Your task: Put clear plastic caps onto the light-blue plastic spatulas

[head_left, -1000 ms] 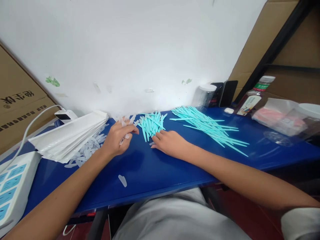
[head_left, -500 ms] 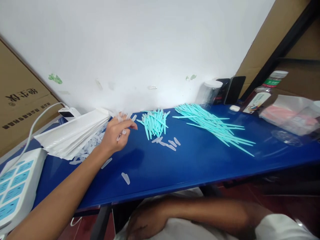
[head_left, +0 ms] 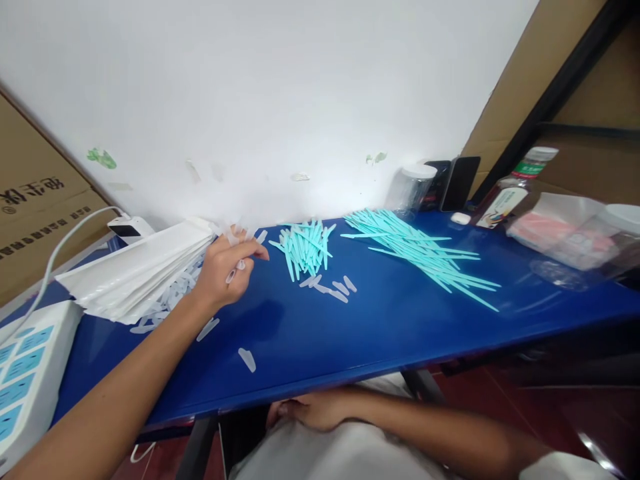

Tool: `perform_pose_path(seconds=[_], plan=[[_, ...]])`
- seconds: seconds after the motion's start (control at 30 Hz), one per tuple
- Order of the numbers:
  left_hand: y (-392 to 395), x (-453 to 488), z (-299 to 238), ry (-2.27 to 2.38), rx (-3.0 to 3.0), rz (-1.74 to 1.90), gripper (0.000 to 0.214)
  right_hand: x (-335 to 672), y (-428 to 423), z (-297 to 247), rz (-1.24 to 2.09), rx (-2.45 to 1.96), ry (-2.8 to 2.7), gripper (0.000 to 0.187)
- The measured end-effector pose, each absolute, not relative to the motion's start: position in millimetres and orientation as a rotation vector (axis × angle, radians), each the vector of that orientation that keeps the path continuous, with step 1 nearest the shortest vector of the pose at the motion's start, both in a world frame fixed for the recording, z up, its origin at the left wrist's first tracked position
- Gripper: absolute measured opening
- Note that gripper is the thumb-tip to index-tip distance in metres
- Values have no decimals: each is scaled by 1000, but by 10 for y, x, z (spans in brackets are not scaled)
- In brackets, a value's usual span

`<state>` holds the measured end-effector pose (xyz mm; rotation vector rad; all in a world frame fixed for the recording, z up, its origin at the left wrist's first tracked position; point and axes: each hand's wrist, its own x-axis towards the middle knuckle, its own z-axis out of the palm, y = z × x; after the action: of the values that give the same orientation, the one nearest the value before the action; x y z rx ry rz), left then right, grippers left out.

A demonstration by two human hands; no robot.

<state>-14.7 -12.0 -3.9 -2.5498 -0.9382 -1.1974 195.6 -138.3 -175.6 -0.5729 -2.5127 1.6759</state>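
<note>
My left hand [head_left: 226, 268] is closed over the table's left half. It holds several translucent plastic caps [head_left: 231, 275], some poking out between its curled fingers. More translucent caps [head_left: 173, 300] lie in a heap under my left wrist, partly hidden by white paper-like sleeves. To the right of that hand sits a pile of short turquoise sticks [head_left: 306, 245], some with clear ends. My right hand [head_left: 315, 408] rests low in my lap by the table's front edge; its fingers are mostly hidden, and I cannot make out anything in them.
Long turquoise sticks [head_left: 420, 250] lie fanned out on the blue table [head_left: 310, 340]. Stray caps [head_left: 247, 360] lie near the front. White sleeves [head_left: 135, 267] and a power strip [head_left: 30, 380] are at left; a jar [head_left: 413, 190], bottle [head_left: 515, 190] and pink-filled bag [head_left: 560, 230] at right.
My right hand has moved up from my lap towards the table's front edge. The view has shifted slightly; my left hand stays in nearly the same place, still closed on the caps.
</note>
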Motion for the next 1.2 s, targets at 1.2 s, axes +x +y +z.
perform_pose_path(seconds=[1.2], plan=[[-278,86,-99,-878,-2808,-1095,34,2519,-229,-18,228,-939,-2825,35]])
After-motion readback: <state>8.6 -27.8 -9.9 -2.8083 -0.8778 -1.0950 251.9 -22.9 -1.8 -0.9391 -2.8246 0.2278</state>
